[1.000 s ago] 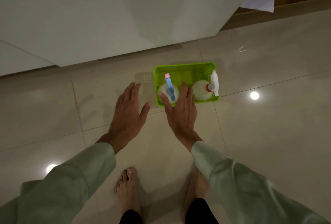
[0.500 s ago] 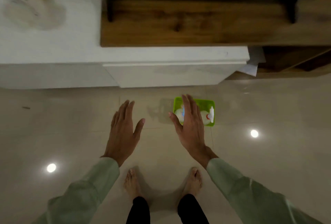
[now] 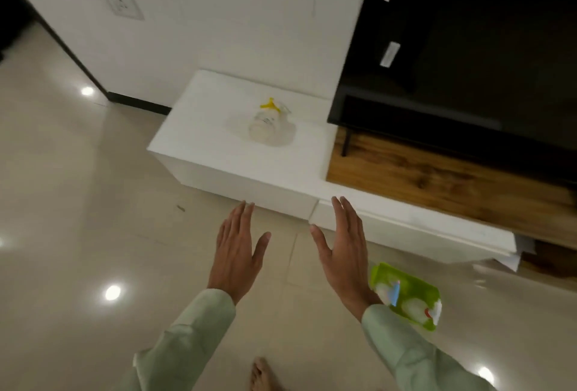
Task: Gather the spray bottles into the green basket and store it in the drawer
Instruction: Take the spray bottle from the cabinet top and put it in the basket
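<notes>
The green basket (image 3: 422, 285) stands on the floor at the lower right, beside my right wrist. It holds two clear spray bottles, one with a blue nozzle (image 3: 394, 291) and one with a red and white nozzle (image 3: 432, 311). A third clear bottle with a yellow nozzle (image 3: 267, 123) stands on the white cabinet top (image 3: 199, 128), well ahead of my hands. My left hand (image 3: 237, 253) and my right hand (image 3: 343, 253) hover flat over the floor, fingers spread, holding nothing. The white drawer front (image 3: 406, 231) below the cabinet top is shut.
A dark television (image 3: 468, 62) stands on a wooden shelf (image 3: 437, 178) at the right. A white wall with a socket (image 3: 123, 4) rises behind the cabinet. Papers (image 3: 512, 261) lie under the shelf's right end. Glossy tiled floor spreads to the left. My bare foot (image 3: 262, 375) shows at the bottom.
My view has risen and swung left, from the basket to the cabinet top with the yellow-nozzled bottle. Both hands have lifted away from the basket, which now lies at the lower right.
</notes>
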Motion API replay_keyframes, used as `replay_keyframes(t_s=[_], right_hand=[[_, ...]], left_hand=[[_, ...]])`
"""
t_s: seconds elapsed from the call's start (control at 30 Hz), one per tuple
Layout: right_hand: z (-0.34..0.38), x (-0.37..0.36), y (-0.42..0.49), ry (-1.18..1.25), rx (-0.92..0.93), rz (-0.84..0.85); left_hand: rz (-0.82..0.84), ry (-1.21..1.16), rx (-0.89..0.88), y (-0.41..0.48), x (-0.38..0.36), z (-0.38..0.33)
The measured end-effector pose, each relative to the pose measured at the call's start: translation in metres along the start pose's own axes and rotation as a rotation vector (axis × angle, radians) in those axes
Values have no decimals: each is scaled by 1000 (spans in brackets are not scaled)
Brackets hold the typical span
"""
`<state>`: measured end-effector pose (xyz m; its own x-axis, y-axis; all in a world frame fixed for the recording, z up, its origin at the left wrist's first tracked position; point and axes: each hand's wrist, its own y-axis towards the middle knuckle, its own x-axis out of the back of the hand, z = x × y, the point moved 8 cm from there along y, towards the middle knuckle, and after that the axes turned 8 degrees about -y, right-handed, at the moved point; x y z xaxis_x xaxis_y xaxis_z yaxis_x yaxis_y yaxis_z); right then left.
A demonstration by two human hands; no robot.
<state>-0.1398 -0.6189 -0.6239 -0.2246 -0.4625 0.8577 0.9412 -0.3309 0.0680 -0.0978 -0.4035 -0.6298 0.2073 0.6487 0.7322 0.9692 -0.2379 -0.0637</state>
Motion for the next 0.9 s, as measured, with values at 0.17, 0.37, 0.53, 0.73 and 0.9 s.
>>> replay_keyframes(t_s=[0.17,0.37,0.53,0.73,0.9], right_hand=[[87,-25,26,26,83,49],[175,-85,60,59,183,145],[204,-126,114,79,162,163],[175,-136,198,-9,50,108],[131,-138,257,-38,-131,92]], left_hand=[[-90,-2,58,26,81,40],[-173,-18,174,47,140,101],[-162,-27,223,93,153,132],[-92,-38,178,180,141,136],[18,-54,103,244,106,132]])
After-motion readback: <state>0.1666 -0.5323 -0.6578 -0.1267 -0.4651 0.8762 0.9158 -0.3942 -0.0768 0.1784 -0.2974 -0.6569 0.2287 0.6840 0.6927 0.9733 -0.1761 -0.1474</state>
